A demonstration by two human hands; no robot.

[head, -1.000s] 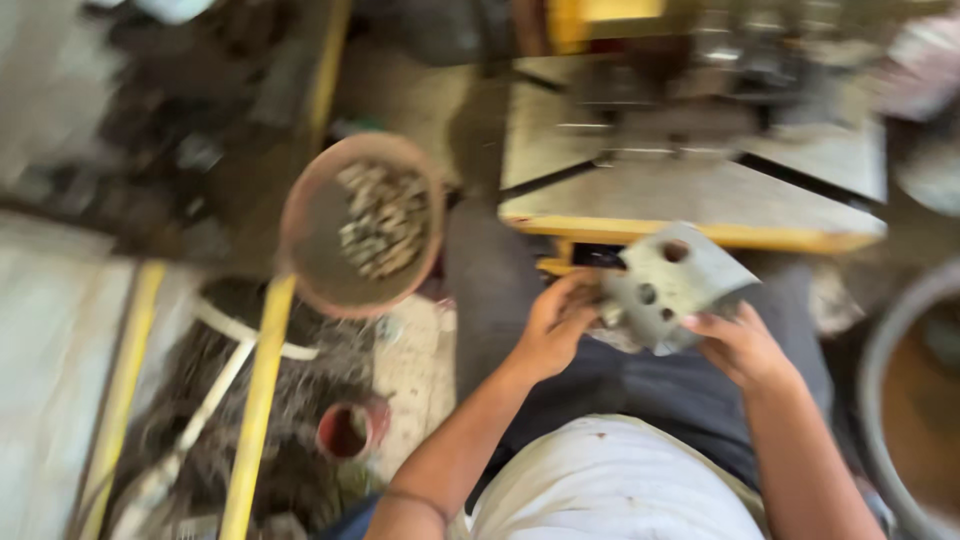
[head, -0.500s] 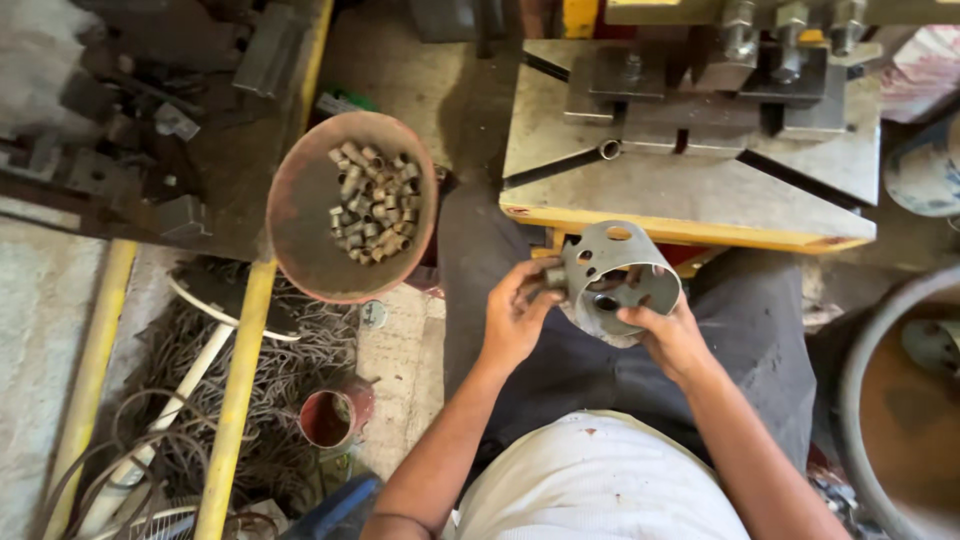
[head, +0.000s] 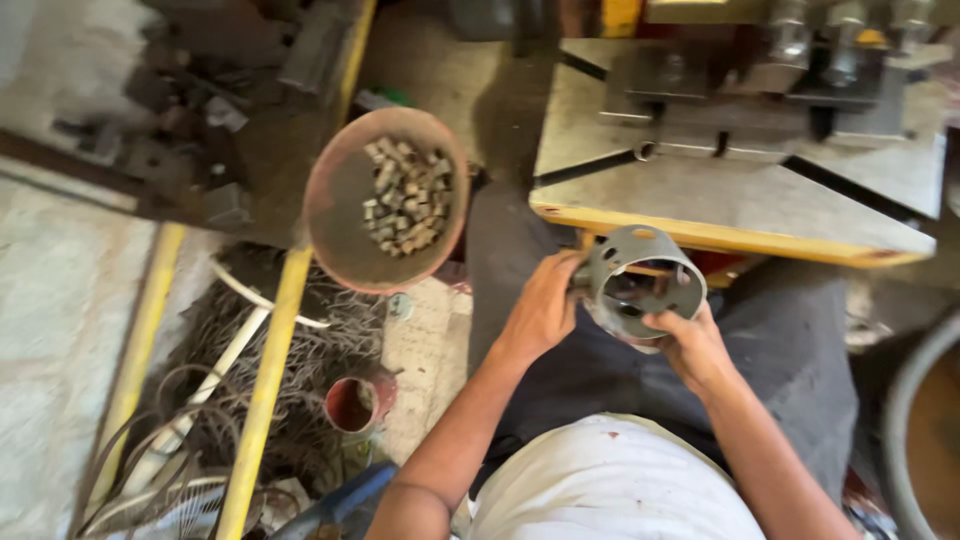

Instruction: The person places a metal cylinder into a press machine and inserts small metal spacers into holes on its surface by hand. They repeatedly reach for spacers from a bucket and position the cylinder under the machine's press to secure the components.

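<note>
I hold a grey metal cylinder part (head: 640, 272) with round holes in its wall over my lap, its open end turned towards me. My left hand (head: 540, 305) grips its left side, fingers closed on a small piece at the rim. My right hand (head: 690, 345) grips the lower right rim, with fingers reaching inside. To the left of my hands sits a rusty round pan (head: 345, 225) with several small metal pieces (head: 405, 198) piled in it.
Just beyond the part is a grey machine table with a yellow front edge (head: 740, 195) and clamps at the back. Yellow bars (head: 265, 380), tangled wire scrap (head: 320, 340) and a small red cup (head: 352, 403) lie at lower left. A large round tub rim (head: 900, 420) stands at right.
The part has been turned in my hands from its flat holed face to its open round end. My hands stay over my lap, and the view has shifted slightly.
</note>
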